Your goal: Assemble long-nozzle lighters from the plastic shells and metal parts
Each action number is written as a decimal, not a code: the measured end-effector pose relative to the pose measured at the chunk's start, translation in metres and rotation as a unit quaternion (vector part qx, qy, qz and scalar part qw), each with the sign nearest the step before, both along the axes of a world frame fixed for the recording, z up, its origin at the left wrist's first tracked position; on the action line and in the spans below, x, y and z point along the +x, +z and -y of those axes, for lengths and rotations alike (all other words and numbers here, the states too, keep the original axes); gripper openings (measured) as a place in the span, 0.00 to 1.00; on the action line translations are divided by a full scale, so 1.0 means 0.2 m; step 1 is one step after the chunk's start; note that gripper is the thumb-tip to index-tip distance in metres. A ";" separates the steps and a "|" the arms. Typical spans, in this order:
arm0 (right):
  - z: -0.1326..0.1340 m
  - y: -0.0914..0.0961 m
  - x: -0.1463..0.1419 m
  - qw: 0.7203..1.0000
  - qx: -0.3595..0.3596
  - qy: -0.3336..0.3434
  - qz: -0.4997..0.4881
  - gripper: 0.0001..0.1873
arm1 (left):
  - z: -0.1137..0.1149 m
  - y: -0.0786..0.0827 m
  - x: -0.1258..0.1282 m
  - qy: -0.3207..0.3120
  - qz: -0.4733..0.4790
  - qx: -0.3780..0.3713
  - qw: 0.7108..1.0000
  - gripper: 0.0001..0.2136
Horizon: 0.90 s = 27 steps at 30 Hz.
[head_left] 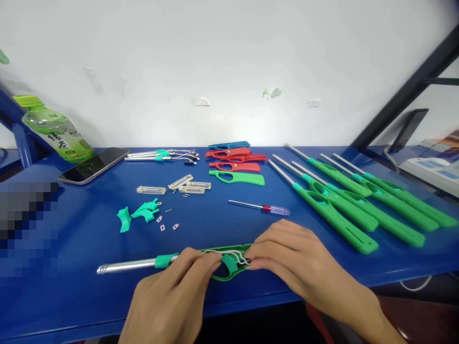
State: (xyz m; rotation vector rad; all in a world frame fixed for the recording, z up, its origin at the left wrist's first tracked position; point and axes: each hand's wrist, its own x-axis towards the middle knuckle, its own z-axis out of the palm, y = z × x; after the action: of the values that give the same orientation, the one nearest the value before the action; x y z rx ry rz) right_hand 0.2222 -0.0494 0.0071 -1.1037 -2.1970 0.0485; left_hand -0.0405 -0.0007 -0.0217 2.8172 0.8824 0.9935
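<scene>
A half-built green lighter [163, 261] with a long metal tube lies near the front edge of the blue table [89, 229]. Its open shell shows white wires. My left hand [172, 296] pinches the shell just behind the tube collar. My right hand [290, 258] is closed on the rear of the same shell, fingertips at the wires. Both hands rest on the table.
Several finished green lighters [340, 200] lie at the right. Red, blue and green shell halves [234, 165] sit at the middle back, with a small screwdriver [260, 207] in front. Clear tubes [186, 186], green triggers [141, 212], a phone [93, 165] and a bottle [53, 129] are at the left.
</scene>
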 end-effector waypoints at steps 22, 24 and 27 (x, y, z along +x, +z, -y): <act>0.00 0.00 -0.02 0.999 0.008 -0.024 -0.026 0.08 | 0.02 0.03 0.05 0.015 0.027 0.006 1.000 0.09; 0.01 0.00 -0.02 0.999 0.008 -0.029 -0.026 0.08 | 0.03 0.03 0.05 0.017 0.033 0.007 0.999 0.08; 0.01 0.00 -0.02 0.999 0.008 -0.035 -0.024 0.09 | 0.03 0.03 0.05 0.021 0.037 0.007 0.999 0.08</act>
State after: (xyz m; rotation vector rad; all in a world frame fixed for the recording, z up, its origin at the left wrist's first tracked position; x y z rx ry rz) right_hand 0.2173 -0.0520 0.0080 -1.1565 -2.1113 0.0267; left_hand -0.0297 -0.0061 -0.0156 2.7638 0.9341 1.1056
